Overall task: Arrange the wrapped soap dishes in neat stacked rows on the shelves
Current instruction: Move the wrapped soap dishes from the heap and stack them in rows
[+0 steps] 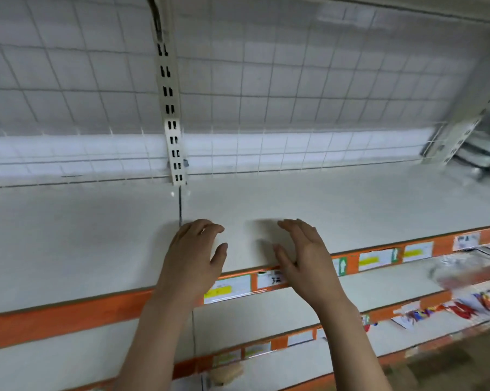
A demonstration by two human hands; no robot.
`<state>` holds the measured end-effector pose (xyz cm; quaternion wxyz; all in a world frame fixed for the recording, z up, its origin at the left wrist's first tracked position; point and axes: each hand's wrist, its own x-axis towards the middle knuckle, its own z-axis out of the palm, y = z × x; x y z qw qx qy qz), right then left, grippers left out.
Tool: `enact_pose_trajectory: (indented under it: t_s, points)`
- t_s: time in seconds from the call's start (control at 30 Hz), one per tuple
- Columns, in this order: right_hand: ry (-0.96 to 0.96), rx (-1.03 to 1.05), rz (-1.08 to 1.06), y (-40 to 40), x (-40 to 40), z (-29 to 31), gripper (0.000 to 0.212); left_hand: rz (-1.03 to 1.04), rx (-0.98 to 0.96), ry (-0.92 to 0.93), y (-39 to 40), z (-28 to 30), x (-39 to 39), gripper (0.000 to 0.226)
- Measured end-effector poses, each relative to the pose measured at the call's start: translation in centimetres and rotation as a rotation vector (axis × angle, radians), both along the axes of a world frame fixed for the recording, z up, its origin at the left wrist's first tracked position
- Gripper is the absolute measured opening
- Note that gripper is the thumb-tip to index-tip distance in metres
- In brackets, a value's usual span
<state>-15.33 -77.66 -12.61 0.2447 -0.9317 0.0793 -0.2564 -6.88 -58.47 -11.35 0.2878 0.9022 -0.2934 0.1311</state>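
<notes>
Head view, upper shelf (322, 210): white, bare surface near the hands; orange front edge carrying price labels (227, 287).
Head view, left hand (194, 253): held over the front part of the upper shelf, palm turned inward, fingers loosely curved, wide, holding nothing.
Head view, right hand (303, 249): held opposite the left, palm inward, fingers nearly straight, wide, holding nothing.
Gap between hands: bare shelf only; facing palms suggest a span being framed for a stack, or a stack's width being gauged. Judgement only.
Soap dishes: none identifiable on the upper shelf. A blurred clear-wrapped item (458, 273) lies on the shelf below at the right; whether it is a soap dish cannot be told.
Lower shelves (266, 328): white, orange-edged, with torn red and white labels (463, 309) along one edge at the right.
Back wall: wire grid (266, 80) and slotted upright (170, 108), marking the join between two shelf bays just left of the hands.
Task progress: judged at or near the start, no row visible yet.
Next step: probably fetching wrapped stock, placing from the bay join outward to keep rows straight.
</notes>
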Motion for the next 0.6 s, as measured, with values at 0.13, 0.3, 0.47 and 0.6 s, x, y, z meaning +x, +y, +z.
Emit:
enact_pose_trajectory:
  t_s: [0.13,0.3,0.47,0.6]
  points:
    - [0.008,-0.019,-0.012,-8.2,-2.4,0.6,0.044,-0.01,-0.02,-0.004,-8.6,0.1,-2.7,0.03]
    - [0.025,-0.034,-0.017,-16.2,-5.3,0.9,0.044,-0.058,0.012,-0.02,-17.9,0.4,-6.4,0.028]
    - [0.05,-0.005,-0.008,-20.9,-6.7,0.4,0.044,-0.077,0.067,0.022,-22.8,0.3,-7.6,0.026]
    - [0.066,-0.003,-0.024,-23.2,-6.4,0.2,0.045,-0.078,0.067,0.029,-25.0,0.3,-7.2,0.028]
